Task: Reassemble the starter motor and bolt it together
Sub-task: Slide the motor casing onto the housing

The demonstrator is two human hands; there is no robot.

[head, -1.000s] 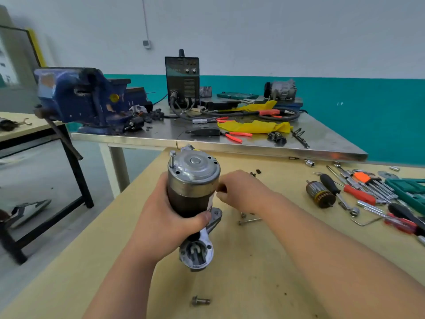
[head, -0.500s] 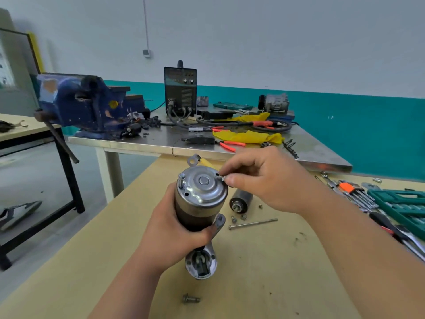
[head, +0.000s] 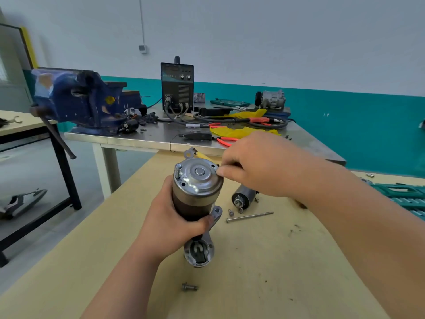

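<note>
My left hand [head: 171, 223] grips the dark body of the starter motor [head: 196, 192], held upright over the wooden table [head: 264, 261], nose housing pointing down. Its silver end cap [head: 199, 178] faces up, with one through bolt [head: 177, 170] standing out of the cap's left side. My right hand [head: 259, 163] pinches something small at the cap's right rim; my fingertips hide it. A long through bolt [head: 249, 216] lies on the table to the right, beside the solenoid [head: 242, 198] and small screws [head: 231, 212].
A short bolt [head: 189, 287] lies on the table near me. Green tool cases [head: 404, 196] sit at the right edge. Behind stands a steel bench [head: 161, 137] with a blue vise [head: 78, 100], a welder unit [head: 177, 86], cables, yellow cloth and red pliers.
My right hand rose from the motor's side to the end cap's right rim. The view shifted, so the tools at right slid mostly out of frame.
</note>
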